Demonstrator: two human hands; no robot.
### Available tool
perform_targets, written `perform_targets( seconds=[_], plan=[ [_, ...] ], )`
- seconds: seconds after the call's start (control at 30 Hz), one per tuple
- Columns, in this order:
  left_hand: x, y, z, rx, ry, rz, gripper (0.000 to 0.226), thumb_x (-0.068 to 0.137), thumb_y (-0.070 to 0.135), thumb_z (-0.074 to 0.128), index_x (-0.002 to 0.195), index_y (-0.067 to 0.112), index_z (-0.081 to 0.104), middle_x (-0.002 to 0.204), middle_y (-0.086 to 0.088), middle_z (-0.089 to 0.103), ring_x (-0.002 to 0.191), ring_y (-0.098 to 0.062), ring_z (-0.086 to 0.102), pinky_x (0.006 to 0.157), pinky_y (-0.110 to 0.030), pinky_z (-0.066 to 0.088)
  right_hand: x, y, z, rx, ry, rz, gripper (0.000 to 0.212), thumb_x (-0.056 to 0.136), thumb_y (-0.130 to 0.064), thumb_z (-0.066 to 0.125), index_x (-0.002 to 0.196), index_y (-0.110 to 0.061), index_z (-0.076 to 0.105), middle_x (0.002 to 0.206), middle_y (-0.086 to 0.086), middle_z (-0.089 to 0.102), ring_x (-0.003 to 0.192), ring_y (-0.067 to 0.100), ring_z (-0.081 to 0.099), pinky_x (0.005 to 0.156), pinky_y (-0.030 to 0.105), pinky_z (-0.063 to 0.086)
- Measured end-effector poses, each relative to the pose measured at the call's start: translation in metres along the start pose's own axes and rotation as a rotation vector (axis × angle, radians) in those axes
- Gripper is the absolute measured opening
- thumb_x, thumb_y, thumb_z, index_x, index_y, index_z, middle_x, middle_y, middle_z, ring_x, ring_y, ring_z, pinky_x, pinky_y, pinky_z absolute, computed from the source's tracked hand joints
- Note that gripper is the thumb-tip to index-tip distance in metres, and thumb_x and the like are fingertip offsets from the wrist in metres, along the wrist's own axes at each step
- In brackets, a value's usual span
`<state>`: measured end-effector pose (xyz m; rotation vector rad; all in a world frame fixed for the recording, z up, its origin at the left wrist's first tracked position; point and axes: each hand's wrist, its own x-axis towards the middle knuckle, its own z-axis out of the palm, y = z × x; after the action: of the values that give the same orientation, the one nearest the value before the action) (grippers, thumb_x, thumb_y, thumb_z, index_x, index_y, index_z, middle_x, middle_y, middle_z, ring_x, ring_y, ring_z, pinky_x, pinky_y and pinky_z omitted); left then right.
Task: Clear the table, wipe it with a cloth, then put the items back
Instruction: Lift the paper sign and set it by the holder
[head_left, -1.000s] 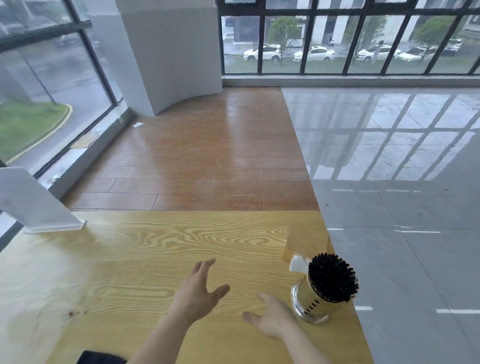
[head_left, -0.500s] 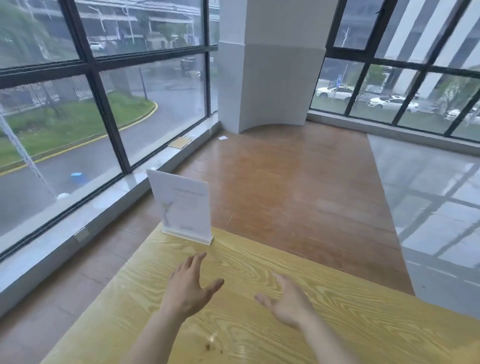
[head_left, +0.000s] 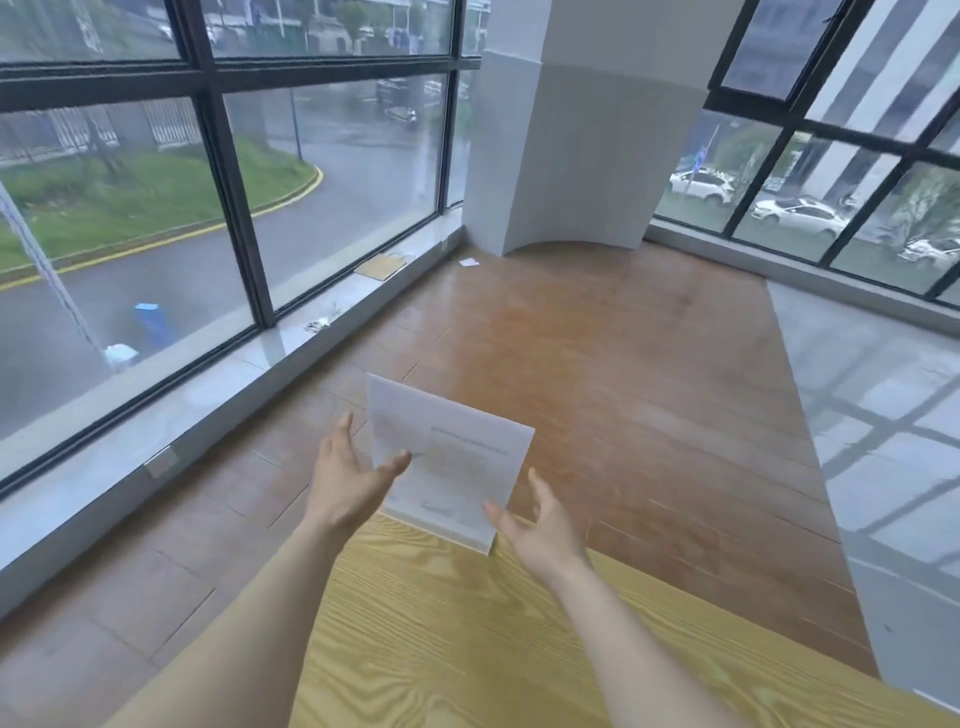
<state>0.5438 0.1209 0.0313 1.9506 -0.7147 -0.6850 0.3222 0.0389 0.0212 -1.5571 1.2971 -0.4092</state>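
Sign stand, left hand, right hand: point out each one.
sign stand (head_left: 457, 457), head view, middle of its white face
left hand (head_left: 345, 480), head view, palm
right hand (head_left: 537, 530), head view, palm

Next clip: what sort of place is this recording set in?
Probably an unfurnished commercial space, perhaps a café or showroom corner at street level. Floor-to-ceiling windows look onto a wet road and parked cars, the floor is bare, and a wooden table carries a standing sign card between both open hands.

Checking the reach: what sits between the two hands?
Head view: the white sign stand at the table corner, between left hand and right hand.
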Motion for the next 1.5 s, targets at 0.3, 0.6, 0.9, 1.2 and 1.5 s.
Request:
perform_targets(
  seconds=[0.3,0.6,0.9,1.2,1.5],
  plan=[
    [0.021,-0.003,0.016,-0.203,-0.079,0.039,0.089,0.076,0.000,0.074,0.148,0.029,0.032,0.129,0.013,0.047,0.120,-0.004,0.042,0.097,-0.029,0.034,0.026,0.014,0.031,0.212,0.017,-0.030,0.100,0.068,-0.064,0.072,0.153,-0.044,0.024,0.159,-0.015,0.039,0.145,0.009,0.038,0.119,0.048,0.035],
    [-0.056,0.020,0.055,-0.213,-0.139,0.103,0.091,0.064,0.015,0.070,0.144,0.041,0.035,0.137,0.015,0.049,0.126,-0.006,0.043,0.101,-0.039,0.040,-0.035,0.031,-0.025,0.223,0.107,0.016,0.102,0.066,-0.059,0.068,0.154,-0.037,0.024,0.157,-0.012,0.041,0.146,0.007,0.033,0.121,0.047,0.032],
    [-0.230,0.061,0.163,-0.218,-0.373,0.157,0.092,0.070,0.014,0.073,0.149,0.037,0.032,0.146,0.013,0.045,0.133,-0.009,0.041,0.109,-0.041,0.038,-0.185,0.135,-0.171,0.280,0.295,0.106,0.099,0.066,-0.058,0.068,0.154,-0.037,0.029,0.151,-0.008,0.051,0.143,0.010,0.041,0.116,0.046,0.039],
    [-0.462,0.082,0.305,-0.117,-0.589,0.209,0.084,0.067,0.018,0.075,0.141,0.039,0.040,0.142,0.010,0.048,0.134,-0.015,0.044,0.108,-0.047,0.040,-0.388,0.273,-0.326,0.303,0.490,0.234,0.087,0.092,-0.032,0.061,0.162,-0.027,0.009,0.163,0.002,0.032,0.150,0.017,0.032,0.109,0.031,0.035],
    [-0.640,0.075,0.399,-0.065,-0.692,0.183,0.081,0.075,0.011,0.073,0.141,0.041,0.038,0.130,0.013,0.052,0.129,-0.016,0.048,0.098,-0.045,0.045,-0.518,0.389,-0.420,0.222,0.647,0.327,0.085,0.078,-0.050,0.051,0.157,-0.037,0.023,0.143,-0.008,0.054,0.133,0.022,0.053,0.102,0.041,0.049]
  ],
)
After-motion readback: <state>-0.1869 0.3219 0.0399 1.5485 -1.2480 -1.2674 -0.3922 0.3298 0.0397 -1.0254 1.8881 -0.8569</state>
